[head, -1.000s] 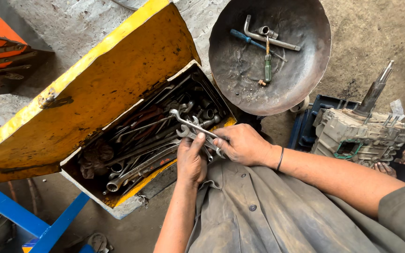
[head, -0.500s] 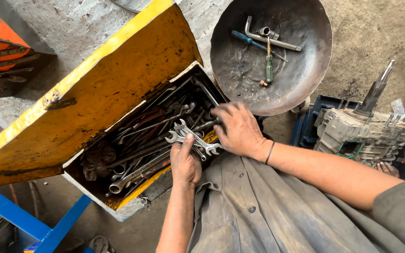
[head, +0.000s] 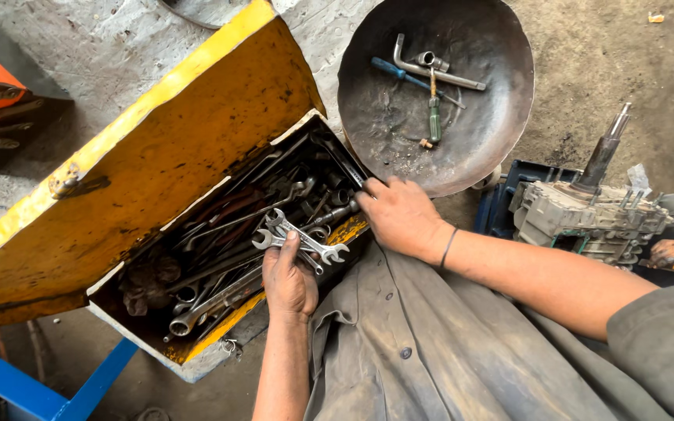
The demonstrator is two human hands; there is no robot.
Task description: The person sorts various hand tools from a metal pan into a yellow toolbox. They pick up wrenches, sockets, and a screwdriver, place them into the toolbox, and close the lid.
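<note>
The spanners sit as a small fanned bundle in the left hand, just above the near rim of the open yellow toolbox, a little left of the frame's centre. Their long axes run from upper left to lower right, open jaws splayed at both ends. The left fingers are wrapped around the middle of the bundle, with the thumb laid over the top, so the tools are clamped, not loose. The left forearm comes straight up from the bottom edge of the frame.

The right hand lies to the right of the bundle, close but apart from it, palm down at the right end of the box. Its fingers are slightly spread and reach into the loose tools there; whether they pinch one I cannot tell. The right forearm crosses in from the lower right, over the grey work shirt.

A round metal pan with a few hand tools sits at upper centre, and a gearbox casing at the right.
</note>
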